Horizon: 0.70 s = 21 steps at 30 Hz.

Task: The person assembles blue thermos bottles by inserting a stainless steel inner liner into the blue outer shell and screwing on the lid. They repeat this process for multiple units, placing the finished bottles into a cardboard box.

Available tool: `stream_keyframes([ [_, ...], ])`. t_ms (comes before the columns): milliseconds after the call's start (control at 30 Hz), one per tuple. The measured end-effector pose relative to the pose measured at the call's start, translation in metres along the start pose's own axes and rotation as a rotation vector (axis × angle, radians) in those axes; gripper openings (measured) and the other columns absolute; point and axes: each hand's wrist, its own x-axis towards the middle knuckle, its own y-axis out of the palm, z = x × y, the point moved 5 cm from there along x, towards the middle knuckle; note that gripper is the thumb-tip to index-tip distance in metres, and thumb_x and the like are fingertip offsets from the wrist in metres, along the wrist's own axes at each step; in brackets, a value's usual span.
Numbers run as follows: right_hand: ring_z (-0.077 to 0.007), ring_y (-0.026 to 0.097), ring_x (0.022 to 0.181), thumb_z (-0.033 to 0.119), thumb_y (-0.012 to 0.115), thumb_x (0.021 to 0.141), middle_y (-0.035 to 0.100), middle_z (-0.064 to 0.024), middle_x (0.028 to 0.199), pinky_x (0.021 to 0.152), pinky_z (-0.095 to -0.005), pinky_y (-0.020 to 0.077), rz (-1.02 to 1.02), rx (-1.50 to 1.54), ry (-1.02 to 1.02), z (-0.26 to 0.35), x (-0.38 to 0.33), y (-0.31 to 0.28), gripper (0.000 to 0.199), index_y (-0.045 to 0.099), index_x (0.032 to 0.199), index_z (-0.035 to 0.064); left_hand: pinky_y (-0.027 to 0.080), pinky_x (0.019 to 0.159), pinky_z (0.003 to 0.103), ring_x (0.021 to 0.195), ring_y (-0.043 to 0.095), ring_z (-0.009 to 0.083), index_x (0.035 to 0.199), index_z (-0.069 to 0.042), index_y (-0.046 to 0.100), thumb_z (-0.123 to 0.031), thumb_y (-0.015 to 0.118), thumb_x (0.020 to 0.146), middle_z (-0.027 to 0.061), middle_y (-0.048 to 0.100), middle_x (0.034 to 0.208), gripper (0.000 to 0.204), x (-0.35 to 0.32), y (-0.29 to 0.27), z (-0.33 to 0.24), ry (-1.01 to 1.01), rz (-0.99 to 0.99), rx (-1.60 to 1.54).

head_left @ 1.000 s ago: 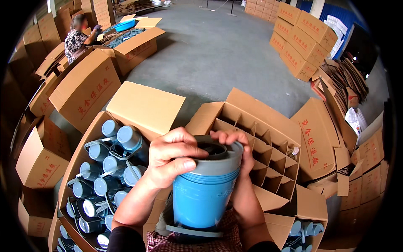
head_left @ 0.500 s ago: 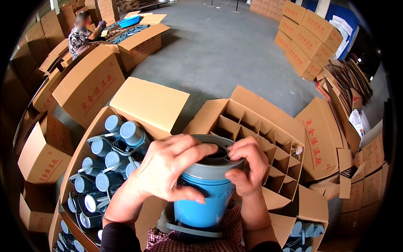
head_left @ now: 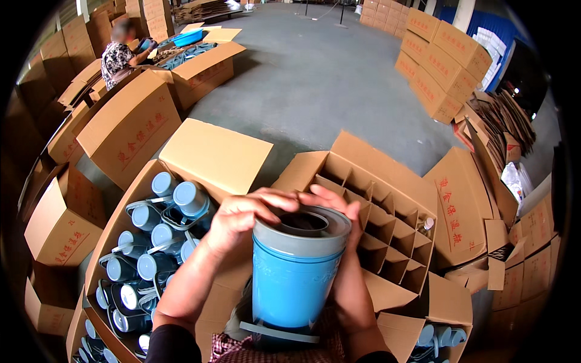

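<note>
A blue thermos flask [head_left: 296,284] stands before my chest, its grey collar [head_left: 339,227] and round dark opening turned up. A grey carrying handle [head_left: 278,333] shows at its lower end. My left hand [head_left: 242,216] has its fingers curled over the left and far edge of the collar, thumb out of sight. Round the right and far side goes my right hand [head_left: 345,209], fingertips over the collar, its palm partly hidden by the flask.
To the left stands an open carton [head_left: 115,227] full of blue-grey flasks with handles. Ahead right, a carton with cardboard dividers [head_left: 387,224] holds a small white-capped item [head_left: 427,224]. More flasks sit lower right. A person [head_left: 118,57] works far left; stacked cartons [head_left: 445,63] stand far right.
My fingers have come out of the opening and shifted to the far rim. The right hand slid round behind the flask. The flask has turned slightly, with its opening more visible.
</note>
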Motion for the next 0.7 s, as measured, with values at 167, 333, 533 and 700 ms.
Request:
stream_keyframes([
  [167,-0.0331,0.055,0.116,0.072,0.030,0.088,0.058,-0.0253,0.122,0.099,-0.0428,0.0415,0.070,-0.345,-0.178,0.041,-0.006,-0.003,0.091,0.041,0.135,-0.0054,0.041,0.094,0.045,0.103,0.058,0.0315,0.079,-0.001,0.071,-0.053,0.048,0.089,0.0163,0.068,0.093,0.058,0.024,0.002,-0.033,-0.046,0.052,0.450],
  [333,-0.0328,0.049,0.123,0.079,0.033,0.081,0.048,-0.0211,0.136,0.103,-0.0458,0.0402,0.023,0.136,-0.010,-0.008,0.010,0.014,0.099,0.032,0.143,0.0019,0.049,0.082,0.040,0.082,0.062,0.0279,0.084,-0.006,0.066,-0.035,0.062,0.087,0.0115,0.067,0.086,0.030,0.029,0.088,-0.055,0.108,0.154,1.158],
  [533,-0.0339,0.053,0.120,0.079,0.022,0.083,0.056,-0.0284,0.124,0.105,-0.0442,0.0368,0.219,-0.540,-0.163,0.059,-0.017,0.010,0.102,0.037,0.139,-0.0046,0.042,0.093,0.046,0.089,0.065,0.0309,0.081,-0.001,0.069,-0.042,0.062,0.086,0.0121,0.069,0.082,0.041,0.001,-0.003,-0.030,-0.103,-0.028,0.354],
  [700,-0.0329,0.052,0.120,0.081,0.034,0.079,0.054,-0.0254,0.128,0.106,-0.0434,0.0366,0.043,0.102,-0.016,0.001,0.008,-0.007,0.102,0.032,0.143,0.0018,0.050,0.077,0.037,0.077,0.062,0.0275,0.086,-0.004,0.065,-0.039,0.059,0.089,0.0107,0.064,0.088,0.035,0.032,0.090,-0.051,0.126,0.186,1.149],
])
